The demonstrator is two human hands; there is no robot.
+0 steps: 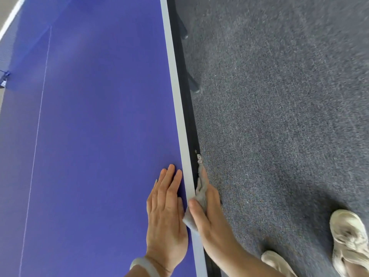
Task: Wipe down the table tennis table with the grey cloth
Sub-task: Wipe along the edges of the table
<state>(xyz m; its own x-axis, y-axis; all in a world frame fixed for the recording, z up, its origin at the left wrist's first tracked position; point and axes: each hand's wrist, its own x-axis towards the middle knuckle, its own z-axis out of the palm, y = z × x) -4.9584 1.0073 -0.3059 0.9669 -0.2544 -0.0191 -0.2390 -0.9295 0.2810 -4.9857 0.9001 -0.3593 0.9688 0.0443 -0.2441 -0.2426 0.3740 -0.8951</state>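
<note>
Grey cloth (200, 191): is folded over the near side edge of the counter (99, 136) and pinned there by the right hand (211, 212).
Handling: is judged soft, light and limp; it should bunch and slip unless pressed flat, so it is best held through the palm with a fold kept over the edge.
Right hand: the thumb (194, 206) is laid on top over the white edge line (179, 116), the fingers (204, 176) are stretched together along the black side rail (187, 108), and the cloth is clamped between them and the edge.
Left hand (166, 212): is laid flat on the blue top just beside the white line, fingers straight and close together, nothing held; a pale bracelet (143, 263) is worn at the wrist.
Further off: the net (8, 50) is seen at the far left, and dark legs (192, 82) under the rail.
Floor: grey carpet (279, 116), with two pale shoes (347, 232) near the edge.
In the way: the left hand is the only thing seen lying on the blue top.
</note>
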